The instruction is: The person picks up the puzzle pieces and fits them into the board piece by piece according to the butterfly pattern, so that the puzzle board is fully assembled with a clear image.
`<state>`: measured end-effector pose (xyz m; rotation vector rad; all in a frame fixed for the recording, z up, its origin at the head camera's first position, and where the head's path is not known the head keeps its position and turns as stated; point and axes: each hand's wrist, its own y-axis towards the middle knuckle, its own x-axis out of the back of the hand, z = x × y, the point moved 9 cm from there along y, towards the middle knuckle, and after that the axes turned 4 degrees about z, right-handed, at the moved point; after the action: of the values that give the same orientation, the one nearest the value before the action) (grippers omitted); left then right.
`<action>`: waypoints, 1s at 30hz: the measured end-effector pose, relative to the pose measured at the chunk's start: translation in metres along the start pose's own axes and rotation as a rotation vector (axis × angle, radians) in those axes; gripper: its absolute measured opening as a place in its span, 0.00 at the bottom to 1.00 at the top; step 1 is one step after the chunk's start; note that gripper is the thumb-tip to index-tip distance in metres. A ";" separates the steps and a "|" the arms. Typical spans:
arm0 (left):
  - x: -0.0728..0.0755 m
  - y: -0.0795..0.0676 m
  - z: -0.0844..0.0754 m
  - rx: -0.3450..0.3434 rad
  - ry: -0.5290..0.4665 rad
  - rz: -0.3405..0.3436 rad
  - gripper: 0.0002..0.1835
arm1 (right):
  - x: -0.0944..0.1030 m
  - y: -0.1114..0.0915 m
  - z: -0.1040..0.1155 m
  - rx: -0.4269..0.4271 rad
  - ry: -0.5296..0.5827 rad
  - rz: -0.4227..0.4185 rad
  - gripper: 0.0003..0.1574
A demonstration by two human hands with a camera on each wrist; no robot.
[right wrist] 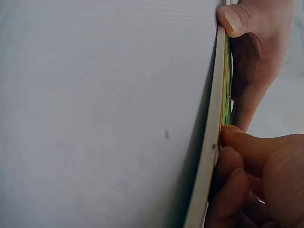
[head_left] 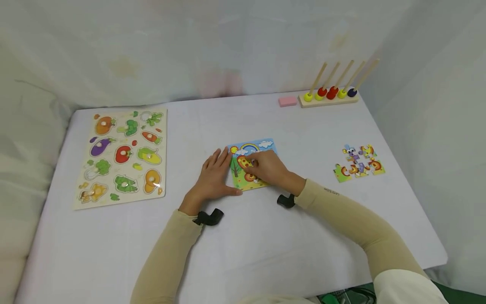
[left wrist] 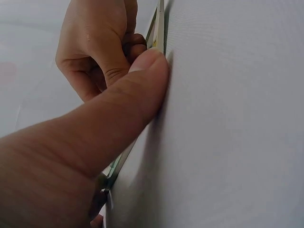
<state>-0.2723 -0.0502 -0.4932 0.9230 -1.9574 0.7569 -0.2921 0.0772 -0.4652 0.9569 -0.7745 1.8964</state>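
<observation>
While both hands sit on the small puzzle board [head_left: 250, 162] at the middle of the bench [head_left: 243, 236], the work is close and fiddly. The left hand [head_left: 214, 177] lies flat beside the board's left edge, fingers straight, thumb [left wrist: 142, 90] pressed along its near edge to steady it. The right hand [head_left: 269, 168] covers the board's right half with fingers curled down onto the picture; whether they pinch a piece or only press one in, I cannot tell, since the hand hides it. From the right wrist view the board's edge [right wrist: 213, 137] shows thin, with fingers [right wrist: 247, 147] bent over its top face.

A cluster of loose pieces [head_left: 358, 164] lies well apart to the right. A vegetable peg puzzle [head_left: 123, 156] lies to the left, and a bead rack [head_left: 330, 95] with a pink block [head_left: 287, 101] stands at the far edge.

My guess at the risks: the board is light, so a hard push from the right hand could slide it if the left thumb gives way. A piece pressed in slightly turned could jam or lift its neighbours. Working blind under the palm makes a misfit easy to miss.
</observation>
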 end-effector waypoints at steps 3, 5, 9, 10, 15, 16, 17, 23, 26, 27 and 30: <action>-0.001 0.002 -0.002 -0.004 -0.001 0.007 0.66 | 0.000 -0.002 0.002 0.018 -0.071 0.007 0.21; -0.002 0.002 -0.003 -0.007 0.002 0.013 0.66 | -0.001 -0.003 0.005 0.037 -0.135 0.025 0.20; -0.001 0.004 -0.005 -0.014 0.009 0.017 0.66 | -0.002 -0.004 0.008 0.051 -0.217 0.045 0.21; -0.001 0.005 -0.005 -0.016 0.012 0.016 0.66 | -0.001 -0.004 0.008 0.043 -0.216 0.046 0.21; 0.000 0.006 -0.006 -0.016 0.018 0.017 0.66 | 0.001 -0.004 0.002 0.026 -0.144 0.079 0.23; -0.001 0.006 -0.007 -0.016 0.019 0.020 0.66 | 0.001 -0.005 -0.001 0.028 -0.115 0.100 0.24; -0.002 0.006 -0.007 -0.014 0.017 0.025 0.66 | 0.001 -0.007 -0.003 0.037 -0.089 0.119 0.25; -0.006 0.005 -0.006 -0.004 0.039 0.041 0.67 | 0.027 -0.027 -0.029 -0.007 0.013 0.114 0.24; -0.004 0.005 -0.004 0.005 0.042 0.029 0.67 | 0.058 -0.039 -0.053 -0.087 -0.018 0.016 0.19; -0.003 0.005 -0.003 0.013 0.043 0.029 0.68 | 0.069 -0.043 -0.063 -0.121 -0.041 -0.015 0.18; -0.002 0.004 0.000 0.028 0.039 0.028 0.68 | 0.101 -0.057 -0.096 -0.218 -0.127 -0.093 0.16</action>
<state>-0.2750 -0.0475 -0.4957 0.8923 -1.9342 0.8145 -0.3072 0.2205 -0.4213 0.9655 -0.9731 1.6453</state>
